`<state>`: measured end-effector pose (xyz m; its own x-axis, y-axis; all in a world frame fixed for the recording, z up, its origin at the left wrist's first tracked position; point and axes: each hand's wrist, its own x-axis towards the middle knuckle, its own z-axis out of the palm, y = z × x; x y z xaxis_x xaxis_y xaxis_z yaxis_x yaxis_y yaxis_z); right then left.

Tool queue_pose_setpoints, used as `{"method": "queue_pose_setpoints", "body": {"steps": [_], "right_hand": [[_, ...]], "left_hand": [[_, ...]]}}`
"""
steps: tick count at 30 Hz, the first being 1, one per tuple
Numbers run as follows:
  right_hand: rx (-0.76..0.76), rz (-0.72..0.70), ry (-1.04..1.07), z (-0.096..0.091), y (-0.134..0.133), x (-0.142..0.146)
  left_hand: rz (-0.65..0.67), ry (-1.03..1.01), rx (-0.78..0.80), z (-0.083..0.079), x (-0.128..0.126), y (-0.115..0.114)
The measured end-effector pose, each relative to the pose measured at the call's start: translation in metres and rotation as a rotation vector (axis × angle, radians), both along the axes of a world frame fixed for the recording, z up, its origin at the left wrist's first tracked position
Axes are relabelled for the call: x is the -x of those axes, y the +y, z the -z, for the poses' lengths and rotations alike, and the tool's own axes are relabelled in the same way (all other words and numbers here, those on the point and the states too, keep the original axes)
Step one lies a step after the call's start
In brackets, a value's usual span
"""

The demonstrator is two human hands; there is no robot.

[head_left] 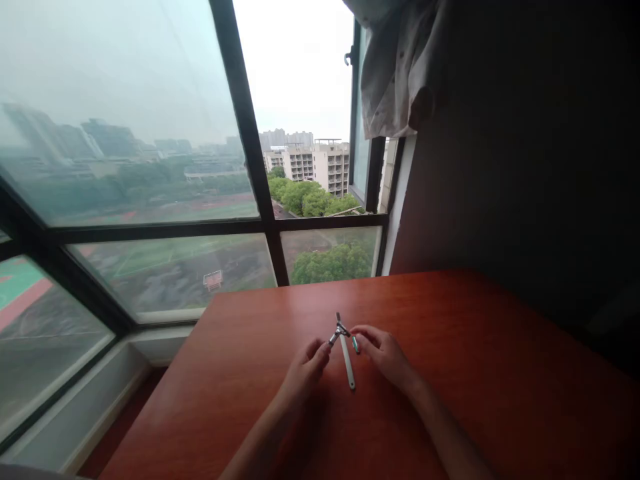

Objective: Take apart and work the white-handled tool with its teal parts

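Note:
My left hand [311, 363] pinches the silver handle of a small metal tool [335, 337] with a T-shaped head, which looks like a safety razor. At the head's right end are the curled fingertips of my right hand [383, 350], thumb and forefinger close together. Just by that thumb shows a small green piece [355, 344]; whether it is held or lies on the table, I cannot tell. A slim pale grey handle [347, 363] with a hole at its near end lies between my hands, its far part passing behind the metal tool.
The reddish-brown wooden table [240, 400] reaches to the windows. Dark window frames [273, 230] stand beyond it, one pane open at the right. A grey curtain [395, 73] hangs bunched at the upper right, beside a dark wall [500, 147].

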<state>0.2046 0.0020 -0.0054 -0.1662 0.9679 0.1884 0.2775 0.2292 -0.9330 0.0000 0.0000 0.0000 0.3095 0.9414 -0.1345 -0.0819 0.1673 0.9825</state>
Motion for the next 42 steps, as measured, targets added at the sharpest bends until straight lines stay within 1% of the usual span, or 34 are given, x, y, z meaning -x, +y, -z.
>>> {"method": "queue_pose_setpoints", "body": {"steps": [3, 5, 7, 10, 14, 17, 22, 28, 34, 42], "right_hand": [[0.084, -0.092, 0.190, 0.002, 0.000, 0.002], [0.104, -0.163, 0.276, 0.003, -0.001, 0.002], [0.119, -0.218, 0.335, 0.003, -0.001, 0.003], [0.143, -0.254, 0.395, 0.001, -0.003, 0.002], [0.148, -0.253, 0.445, -0.004, -0.007, 0.001], [0.161, -0.239, 0.463, -0.006, -0.009, 0.000], [0.194, -0.245, 0.470, -0.006, -0.008, 0.001], [0.203, -0.285, 0.428, -0.005, -0.008, 0.001], [0.190, -0.341, 0.381, 0.000, -0.007, 0.001], [0.134, -0.333, 0.346, -0.001, -0.008, 0.003]], "left_hand": [[0.003, -0.068, 0.053, -0.006, 0.001, -0.005], [-0.004, -0.113, 0.077, -0.010, 0.001, -0.009], [0.021, -0.160, 0.100, -0.012, 0.000, -0.012], [0.093, -0.204, 0.123, -0.014, -0.003, -0.017], [0.115, -0.218, 0.137, -0.014, -0.007, -0.021], [0.138, -0.187, 0.139, -0.014, -0.009, -0.022], [0.181, -0.035, 0.043, -0.013, -0.006, -0.019], [0.162, 0.143, -0.017, -0.012, -0.002, -0.013], [0.165, 0.235, -0.042, -0.008, -0.003, -0.011], [0.205, 0.285, -0.022, 0.002, 0.000, -0.007]]}}
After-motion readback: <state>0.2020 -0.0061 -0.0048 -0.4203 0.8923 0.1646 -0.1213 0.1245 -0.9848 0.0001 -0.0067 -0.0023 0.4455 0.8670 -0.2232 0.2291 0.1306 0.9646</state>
